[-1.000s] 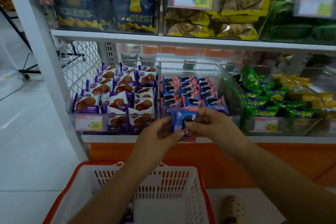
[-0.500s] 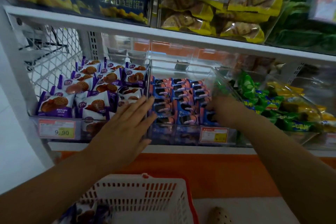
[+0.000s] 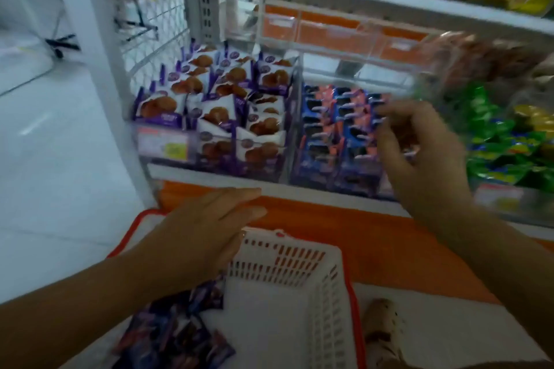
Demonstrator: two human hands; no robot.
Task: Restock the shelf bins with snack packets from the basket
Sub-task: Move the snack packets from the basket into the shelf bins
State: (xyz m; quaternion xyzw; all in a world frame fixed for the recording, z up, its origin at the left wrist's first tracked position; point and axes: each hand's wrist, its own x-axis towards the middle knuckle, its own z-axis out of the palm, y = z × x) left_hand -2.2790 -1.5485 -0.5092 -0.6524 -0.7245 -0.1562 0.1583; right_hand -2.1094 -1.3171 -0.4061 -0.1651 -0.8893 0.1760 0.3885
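Head view, left to right. Purple-packet bin (image 3: 209,117) looks nearly full. Left hand (image 3: 207,234) hovers flat and empty over the basket (image 3: 287,272), grip wide, fingers spread. Loose dark packets (image 3: 177,329) lie in the basket's left corner; judged work left. Blue-packet bin (image 3: 338,135) is tightly rowed, with open room behind. Right hand (image 3: 419,153), blurred, grip half-curled, seemingly empty, sits at that bin's clear right wall. Green packets (image 3: 494,141) fill the next bin. Basket rim sits close under the shelf lip (image 3: 299,189).

A white slotted basket (image 3: 287,287) with an orange-red rim is seen; purple-and-white packets (image 3: 221,111) and blue-and-pink packets (image 3: 338,129) are shelved.
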